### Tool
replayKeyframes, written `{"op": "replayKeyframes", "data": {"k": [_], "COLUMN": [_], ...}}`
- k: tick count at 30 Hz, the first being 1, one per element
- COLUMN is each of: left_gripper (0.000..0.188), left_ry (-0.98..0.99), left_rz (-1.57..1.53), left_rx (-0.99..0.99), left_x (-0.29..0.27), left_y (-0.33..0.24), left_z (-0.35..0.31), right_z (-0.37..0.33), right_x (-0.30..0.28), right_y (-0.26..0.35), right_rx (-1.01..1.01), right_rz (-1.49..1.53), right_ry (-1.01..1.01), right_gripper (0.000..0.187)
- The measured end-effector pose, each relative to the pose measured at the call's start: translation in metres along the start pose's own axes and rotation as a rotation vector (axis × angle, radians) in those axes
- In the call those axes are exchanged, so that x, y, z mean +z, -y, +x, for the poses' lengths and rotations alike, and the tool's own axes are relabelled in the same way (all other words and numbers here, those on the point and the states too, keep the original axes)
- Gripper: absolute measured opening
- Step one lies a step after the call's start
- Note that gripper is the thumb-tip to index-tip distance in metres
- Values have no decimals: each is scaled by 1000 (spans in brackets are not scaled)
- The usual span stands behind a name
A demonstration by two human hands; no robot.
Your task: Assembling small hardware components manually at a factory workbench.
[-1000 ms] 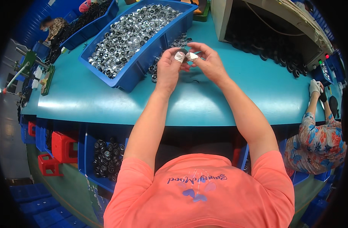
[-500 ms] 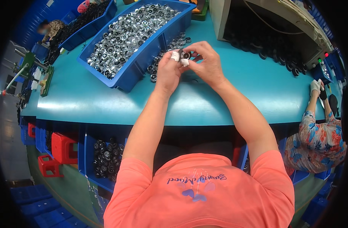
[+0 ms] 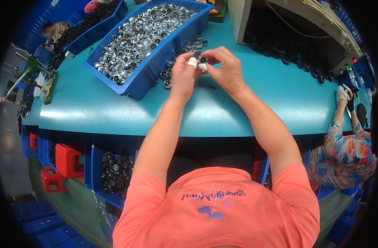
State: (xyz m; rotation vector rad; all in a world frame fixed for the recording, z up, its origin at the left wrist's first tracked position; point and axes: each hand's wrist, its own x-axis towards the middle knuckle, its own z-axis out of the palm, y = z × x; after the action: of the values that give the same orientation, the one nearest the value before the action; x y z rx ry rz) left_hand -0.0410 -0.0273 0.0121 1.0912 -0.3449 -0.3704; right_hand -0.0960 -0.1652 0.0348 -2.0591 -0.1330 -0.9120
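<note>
My left hand [image 3: 182,80] and my right hand [image 3: 228,72] meet above the table, fingertips nearly touching. Between them is a small round part [image 3: 203,60] with a black centre, pinched by the right thumb and fingers. A dark curved piece [image 3: 196,54] sticks up at the left fingertips; its exact kind is too small to tell. White tape wraps a finger of the left hand and the right thumb tip. Just beyond the hands, loose silver-and-black round parts [image 3: 167,84] lie along the side of a blue bin [image 3: 133,89], which is heaped with similar parts.
A grey box-like machine [image 3: 238,25] stands at the far right, with black round pieces [image 3: 315,72] spilling from its opening. To the right a co-worker's gloved hand [image 3: 341,94] works at the turquoise table [image 3: 114,115]. Red stools [image 3: 67,161] and a bin of black parts [image 3: 116,171] are below.
My fingers have shifted slightly around the parts. The dark piece at the left fingertips now shows more clearly, tilted upward. The forearms have hardly moved.
</note>
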Motion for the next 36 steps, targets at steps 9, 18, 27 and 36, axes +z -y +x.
{"op": "replayKeyframes", "data": {"k": [9, 18, 27, 36], "left_gripper": [27, 22, 16, 27], "left_ry": [32, 29, -162, -1], "left_rz": [132, 150, 276, 262], "left_rx": [96, 103, 168, 85], "left_x": [5, 0, 6, -4], "left_y": [0, -2, -1, -7], "left_z": [-1, -3, -4, 1], "right_z": [-2, 4, -10, -6], "right_x": [0, -10, 8, 4], "right_y": [-1, -3, -2, -11], "right_rx": [0, 528, 389, 380], "right_rz": [117, 539, 308, 330], "right_ry": [93, 366, 209, 165], "right_gripper": [36, 42, 36, 35]}}
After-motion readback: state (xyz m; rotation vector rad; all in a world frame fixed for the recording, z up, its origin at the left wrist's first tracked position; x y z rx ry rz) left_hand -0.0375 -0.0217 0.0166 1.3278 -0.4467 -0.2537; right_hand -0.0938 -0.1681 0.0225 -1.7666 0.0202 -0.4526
